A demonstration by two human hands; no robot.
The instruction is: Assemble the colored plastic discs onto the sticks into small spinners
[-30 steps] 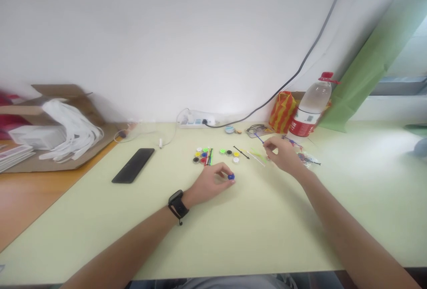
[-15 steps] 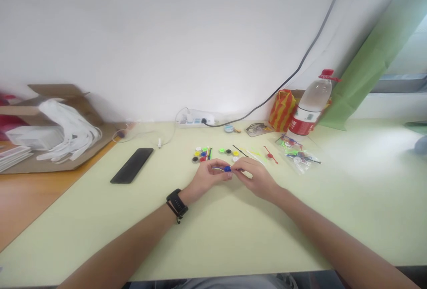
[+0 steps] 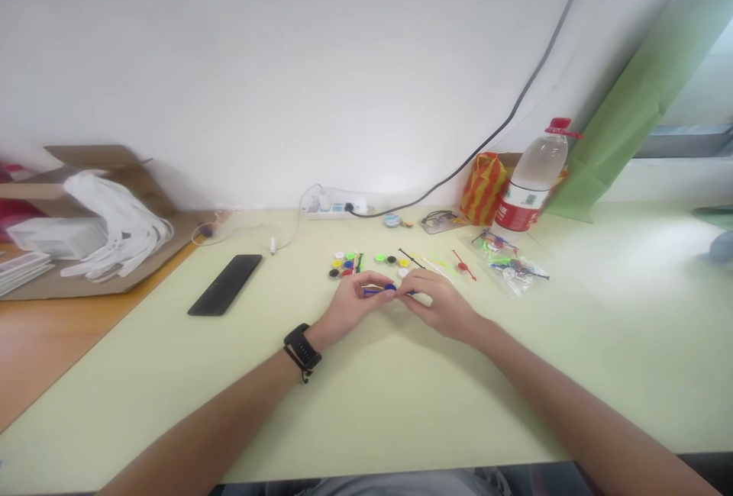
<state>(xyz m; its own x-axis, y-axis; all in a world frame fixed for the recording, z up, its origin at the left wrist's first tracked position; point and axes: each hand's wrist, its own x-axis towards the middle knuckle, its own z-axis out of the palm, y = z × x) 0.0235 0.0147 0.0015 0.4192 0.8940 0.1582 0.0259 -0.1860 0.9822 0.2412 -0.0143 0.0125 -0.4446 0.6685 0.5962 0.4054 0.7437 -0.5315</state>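
Just above the table, both hands pinch a small blue plastic strip with a round disc at its middle. My left hand grips it from the left, thumb and fingers closed near the disc. From the right, my right hand has its fingertips closed on the strip's other arm. Fingers hide part of the piece. Beyond the hands lie several coloured discs, a further group of discs, thin black and yellow strips and a red strip with a disc.
A clear bag of coloured pieces lies to the right, before a large water bottle and a red-yellow bag. On the left are a black phone-like slab and an open cardboard box. A power strip sits by the wall.
The blue piece has turned slightly between the fingers, so more of its left arm shows. Both hands stay nearly in place, fingertips closer together at the disc.
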